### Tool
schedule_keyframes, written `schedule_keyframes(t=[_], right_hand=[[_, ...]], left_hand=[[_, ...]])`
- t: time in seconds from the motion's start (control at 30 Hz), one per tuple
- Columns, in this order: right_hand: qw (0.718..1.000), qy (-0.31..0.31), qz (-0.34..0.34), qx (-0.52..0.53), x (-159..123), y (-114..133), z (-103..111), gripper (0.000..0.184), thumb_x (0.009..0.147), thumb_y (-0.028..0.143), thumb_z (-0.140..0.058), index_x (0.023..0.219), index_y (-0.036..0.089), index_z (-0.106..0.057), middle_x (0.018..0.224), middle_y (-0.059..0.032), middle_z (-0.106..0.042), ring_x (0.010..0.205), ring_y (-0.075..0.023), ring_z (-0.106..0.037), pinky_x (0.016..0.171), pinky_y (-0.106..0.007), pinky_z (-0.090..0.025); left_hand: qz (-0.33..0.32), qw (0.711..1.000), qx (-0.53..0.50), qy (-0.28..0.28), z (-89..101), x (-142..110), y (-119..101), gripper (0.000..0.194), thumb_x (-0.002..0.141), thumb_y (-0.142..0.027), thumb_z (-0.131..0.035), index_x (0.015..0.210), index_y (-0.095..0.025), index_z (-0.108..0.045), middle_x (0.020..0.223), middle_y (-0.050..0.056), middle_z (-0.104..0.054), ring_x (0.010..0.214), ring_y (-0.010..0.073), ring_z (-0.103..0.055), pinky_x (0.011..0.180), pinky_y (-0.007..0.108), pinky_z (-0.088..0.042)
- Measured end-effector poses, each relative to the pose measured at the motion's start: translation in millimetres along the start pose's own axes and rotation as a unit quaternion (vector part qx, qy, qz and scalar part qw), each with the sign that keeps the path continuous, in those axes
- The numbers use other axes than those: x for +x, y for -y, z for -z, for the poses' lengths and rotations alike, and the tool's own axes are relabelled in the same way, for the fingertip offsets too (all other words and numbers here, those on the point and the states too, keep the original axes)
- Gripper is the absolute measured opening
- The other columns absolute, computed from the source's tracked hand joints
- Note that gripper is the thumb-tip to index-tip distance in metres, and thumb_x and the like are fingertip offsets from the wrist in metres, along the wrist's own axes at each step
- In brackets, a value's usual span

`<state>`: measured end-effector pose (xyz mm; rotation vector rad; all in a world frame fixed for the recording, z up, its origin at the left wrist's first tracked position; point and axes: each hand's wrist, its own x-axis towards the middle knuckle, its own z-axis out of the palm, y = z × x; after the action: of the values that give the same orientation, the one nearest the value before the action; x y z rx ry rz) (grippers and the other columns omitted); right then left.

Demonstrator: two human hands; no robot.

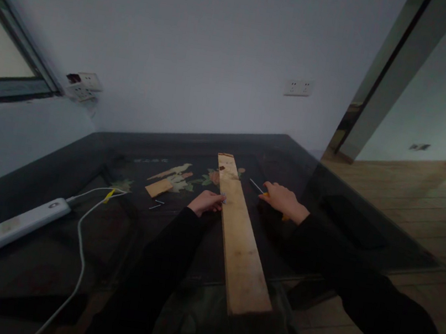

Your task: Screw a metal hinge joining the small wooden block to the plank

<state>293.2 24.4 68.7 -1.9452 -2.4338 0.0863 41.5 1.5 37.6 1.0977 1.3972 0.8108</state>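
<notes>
A long wooden plank (240, 236) lies on the dark glass table (121, 230), its near end sticking out over the table's front edge. My left hand (206, 202) rests at the plank's left edge, its fingers pinched on a small metal screw at the wood. My right hand (283, 199) lies to the right of the plank, closed round a screwdriver with an orange handle; its metal shaft (256, 185) points toward the plank.
A small wood block (158, 187) and loose screws (157, 203) lie left of the plank. A white power strip (21, 224) with a white cable (83, 246) sits at the left. Wall sockets (298, 87) are behind. Wooden floor (404, 188) opens on the right.
</notes>
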Motion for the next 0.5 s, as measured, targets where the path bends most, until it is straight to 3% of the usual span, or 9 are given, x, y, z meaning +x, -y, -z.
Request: schedule_keyframes(t=[0.17, 0.33, 0.4, 0.5], right_hand=[[0.990, -0.117, 0.069, 0.049, -21.4, 34.3, 4.2, 0.043, 0.095, 0.039, -0.046, 0.129, 0.014, -0.053, 0.126, -0.0177, -0.056, 0.120, -0.0307, -0.051, 0.096, -0.040, -0.042], [0.963, -0.035, 0.122, 0.240, -38.2, 85.4, -12.3, 0.079, 0.083, 0.055, -0.060, 0.146, 0.014, -0.035, 0.146, -0.0196, -0.040, 0.131, -0.0321, -0.043, 0.104, -0.041, -0.037], [0.961, -0.014, 0.117, 0.251, -40.5, 100.0, -17.2, 0.088, 0.080, 0.053, -0.064, 0.150, 0.013, -0.029, 0.154, -0.0216, -0.029, 0.141, -0.0349, -0.029, 0.109, -0.045, -0.032], [0.968, 0.000, 0.096, 0.231, -40.3, 112.8, -20.8, 0.089, 0.078, 0.041, -0.067, 0.153, 0.020, -0.024, 0.160, -0.0169, -0.018, 0.146, -0.0377, -0.014, 0.109, -0.056, -0.029]], left_hand=[[-0.012, 1.000, -0.009, 0.000, -1.1, 1.2, 1.9, 0.019, 0.078, -0.024, -0.074, 0.071, -0.009, -0.063, 0.055, 0.001, -0.061, 0.044, 0.0058, -0.054, 0.046, 0.016, -0.040], [-0.029, 1.000, -0.002, -0.003, 0.4, 2.8, 6.5, 0.020, 0.082, -0.024, -0.070, 0.070, -0.010, -0.062, 0.051, 0.000, -0.059, 0.043, 0.0058, -0.053, 0.047, 0.016, -0.041], [-0.035, 0.999, -0.005, -0.006, 1.1, 5.2, 8.5, 0.018, 0.081, -0.022, -0.070, 0.070, -0.010, -0.062, 0.051, 0.000, -0.059, 0.043, 0.0061, -0.053, 0.046, 0.016, -0.040], [-0.038, 0.999, -0.018, -0.022, 0.5, 8.7, 9.6, 0.017, 0.078, -0.018, -0.072, 0.068, -0.011, -0.059, 0.053, -0.001, -0.060, 0.042, 0.0059, -0.053, 0.046, 0.016, -0.042]])
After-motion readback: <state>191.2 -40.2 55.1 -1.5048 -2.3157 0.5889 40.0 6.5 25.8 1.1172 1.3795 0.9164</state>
